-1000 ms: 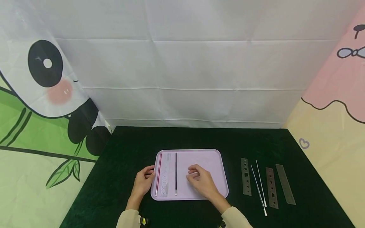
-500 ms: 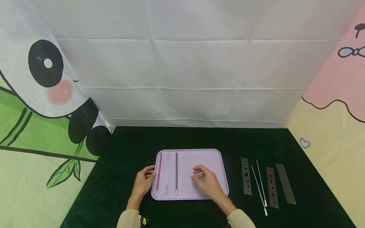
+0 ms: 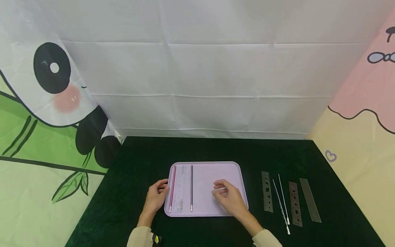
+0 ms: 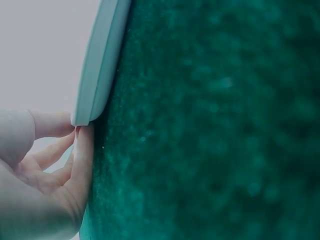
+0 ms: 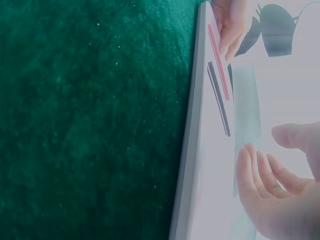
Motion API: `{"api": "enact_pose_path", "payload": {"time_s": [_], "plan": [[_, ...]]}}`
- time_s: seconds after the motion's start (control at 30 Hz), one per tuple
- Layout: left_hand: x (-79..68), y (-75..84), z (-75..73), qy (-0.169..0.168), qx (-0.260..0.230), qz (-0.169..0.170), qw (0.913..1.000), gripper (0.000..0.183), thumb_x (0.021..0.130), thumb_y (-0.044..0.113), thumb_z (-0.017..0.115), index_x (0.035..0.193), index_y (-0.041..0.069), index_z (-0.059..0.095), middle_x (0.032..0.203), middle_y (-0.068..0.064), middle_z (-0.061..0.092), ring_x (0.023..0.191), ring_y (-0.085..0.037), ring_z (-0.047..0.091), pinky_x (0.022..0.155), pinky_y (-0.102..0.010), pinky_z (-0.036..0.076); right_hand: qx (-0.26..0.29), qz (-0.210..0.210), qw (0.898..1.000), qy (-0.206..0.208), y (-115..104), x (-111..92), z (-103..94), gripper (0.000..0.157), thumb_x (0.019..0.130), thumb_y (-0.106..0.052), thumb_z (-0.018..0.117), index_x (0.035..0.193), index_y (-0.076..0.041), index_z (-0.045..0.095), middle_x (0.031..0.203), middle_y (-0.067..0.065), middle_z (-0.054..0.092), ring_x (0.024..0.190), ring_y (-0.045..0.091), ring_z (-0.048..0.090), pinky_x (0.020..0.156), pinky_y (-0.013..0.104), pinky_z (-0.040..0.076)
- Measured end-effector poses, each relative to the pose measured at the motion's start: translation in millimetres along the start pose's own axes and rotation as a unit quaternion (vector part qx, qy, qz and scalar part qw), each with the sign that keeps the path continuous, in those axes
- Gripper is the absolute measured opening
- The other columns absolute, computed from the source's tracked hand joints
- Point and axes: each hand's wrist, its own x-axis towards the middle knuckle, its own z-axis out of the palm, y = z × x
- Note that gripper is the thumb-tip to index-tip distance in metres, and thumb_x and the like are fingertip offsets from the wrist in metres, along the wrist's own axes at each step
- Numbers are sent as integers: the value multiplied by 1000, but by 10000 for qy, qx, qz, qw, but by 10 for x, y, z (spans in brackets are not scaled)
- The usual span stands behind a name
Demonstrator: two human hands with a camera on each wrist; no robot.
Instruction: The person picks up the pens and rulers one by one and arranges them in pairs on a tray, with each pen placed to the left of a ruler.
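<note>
The tray (image 3: 222, 171) lies flat on the green cloth (image 3: 197, 149), in front of the person. The left hand (image 3: 156, 195) pinches its left rim, thumb on one side and fingers on the other (the left wrist view shows this close up, at a corner). The right hand (image 3: 229, 199) is over the right part of the tray, empty, its fingers loosely bent and the thumb apart from them; it is well away from the sticks.

On the tray's left half, side by side and apart, lie the red stick (image 3: 172, 188), nearest the left hand, then the clear ruler (image 3: 179, 190), then the black stick (image 3: 191, 188). Both sticks have pale near ends.

To the right of the tray, on the cloth, lie a holed ruler (image 3: 267, 191), two silver sticks (image 3: 281, 207) that come together towards their near ends, a second holed ruler (image 3: 295, 204) and a plain strip (image 3: 310, 200). Behind the table hangs a creased white sheet (image 3: 197, 75), with cartoon prints at both sides
</note>
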Motion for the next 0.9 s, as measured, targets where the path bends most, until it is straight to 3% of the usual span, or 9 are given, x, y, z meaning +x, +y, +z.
{"api": "enact_pose_path", "payload": {"time_s": [0.3, 0.6, 0.9], "plan": [[2, -1, 0, 24, -6, 36, 10000, 36, 103, 7, 58, 139, 5, 60, 120, -15, 63, 101, -27, 61, 88, -42, 52, 21, 177, 9998, 82, -24, -31, -104, 27, 95, -14, 74, 118, -3, 67, 108, 7, 71, 96, 21, 69, 87, 35, 57], [9, -9, 7, 21, 10, 45, 10000, 36, 103, 8, 58, 139, 5, 60, 120, -15, 63, 101, -27, 61, 89, -43, 52, -50, 404, 9988, 266, 14, -91, -217, 27, 94, -14, 75, 119, -8, 69, 106, 2, 72, 97, 18, 70, 87, 28, 56], [6, -21, 9, 35, 3, 77, 10000, 36, 103, 8, 58, 139, 5, 60, 120, -15, 64, 100, -26, 61, 89, -43, 52, -89, 457, 9983, 361, 71, -149, -344, 28, 94, -17, 76, 120, -10, 69, 107, -1, 72, 98, 15, 70, 89, 31, 56]]}}
